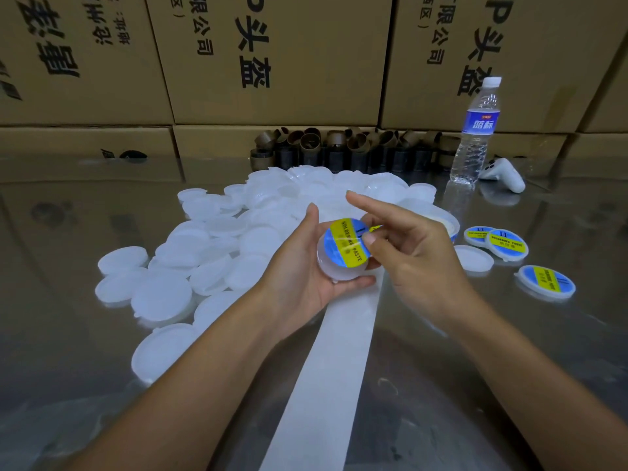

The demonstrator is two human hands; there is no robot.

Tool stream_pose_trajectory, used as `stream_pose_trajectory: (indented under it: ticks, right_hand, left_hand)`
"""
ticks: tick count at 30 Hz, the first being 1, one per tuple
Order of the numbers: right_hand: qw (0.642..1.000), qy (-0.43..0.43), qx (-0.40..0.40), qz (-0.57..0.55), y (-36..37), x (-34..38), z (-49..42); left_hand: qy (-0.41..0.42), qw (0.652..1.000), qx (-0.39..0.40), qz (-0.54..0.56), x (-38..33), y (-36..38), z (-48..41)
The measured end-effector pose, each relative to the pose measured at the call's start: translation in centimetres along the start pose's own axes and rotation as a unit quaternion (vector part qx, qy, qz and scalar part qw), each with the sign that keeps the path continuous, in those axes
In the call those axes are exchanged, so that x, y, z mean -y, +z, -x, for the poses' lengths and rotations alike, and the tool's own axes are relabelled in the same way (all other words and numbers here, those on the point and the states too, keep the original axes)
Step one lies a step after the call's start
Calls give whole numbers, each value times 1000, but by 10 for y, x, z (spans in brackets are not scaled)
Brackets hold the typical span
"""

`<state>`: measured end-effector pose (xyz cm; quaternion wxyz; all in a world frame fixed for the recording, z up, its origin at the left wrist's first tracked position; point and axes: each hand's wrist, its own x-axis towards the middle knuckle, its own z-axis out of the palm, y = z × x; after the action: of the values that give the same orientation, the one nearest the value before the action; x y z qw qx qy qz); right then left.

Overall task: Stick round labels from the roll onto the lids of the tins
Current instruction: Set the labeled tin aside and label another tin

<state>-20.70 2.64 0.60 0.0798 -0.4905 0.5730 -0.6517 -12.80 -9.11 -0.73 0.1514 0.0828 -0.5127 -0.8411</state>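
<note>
Item: lid [339, 271], white translucent plastic, round, shallow. Location: held above the table [102, 385], over the bare backing strip [326, 368].

Left hand [306, 266]: cups the lid from beneath, thumb up along its far rim, fingers curled round the near rim.

Right hand [414, 253]: thumb on the right edge of the label [343, 244], a curled finger behind it, apparently pinching that edge; index finger lifted clear.

Label: blue and yellow, mostly laid on the lid, right edge seemingly not yet down.

Handling, by judgement: lid light, slightly flexible and smooth. Best held by the rim so the top stays free. Label thin and limp — prone to creasing, so hold only its edge.

Also present: blank lids [210, 246] heaped left; labelled lids [506, 244] right; roll [450, 226] partly hidden behind the right hand.
</note>
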Motion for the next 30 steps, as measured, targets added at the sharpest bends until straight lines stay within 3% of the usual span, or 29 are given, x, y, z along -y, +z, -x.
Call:
stream_pose_trajectory:
  ticks: [9,30]
  right_hand:
    - [1000,10,8,16,-1,1,1]
    - [999,24,-16,34,0,2,2]
  left_hand:
    - [5,999,22,-36,3,-4,-3]
    - [-9,999,40,-6,4,-2,-3]
